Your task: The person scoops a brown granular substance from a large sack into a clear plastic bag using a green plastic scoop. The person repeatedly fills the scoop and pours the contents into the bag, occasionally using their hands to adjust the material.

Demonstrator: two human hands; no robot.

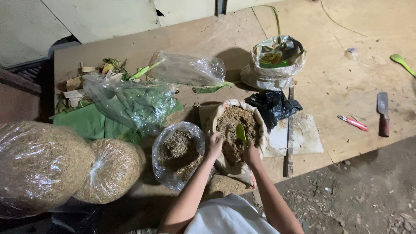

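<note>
My left hand (214, 144) grips the rolled rim of the open sack (225, 110), fingers clenched on the cloth, so the mouth stays wide and upright. My right hand (250, 152) is closed around the handle of a small green scoop (241, 132), its blade standing over the brown, husk-like mix (234, 125) that fills the sack. Just to the left, touching the sack, a clear plastic bag (178, 154) sits open and part-filled with the same crumbly stuff, close enough that nothing has to travel far. All of this rests on a plywood board that serves as my table (338, 86), with two tied, stuffed bags (73, 167) parked off to my left, out of the way.
</note>
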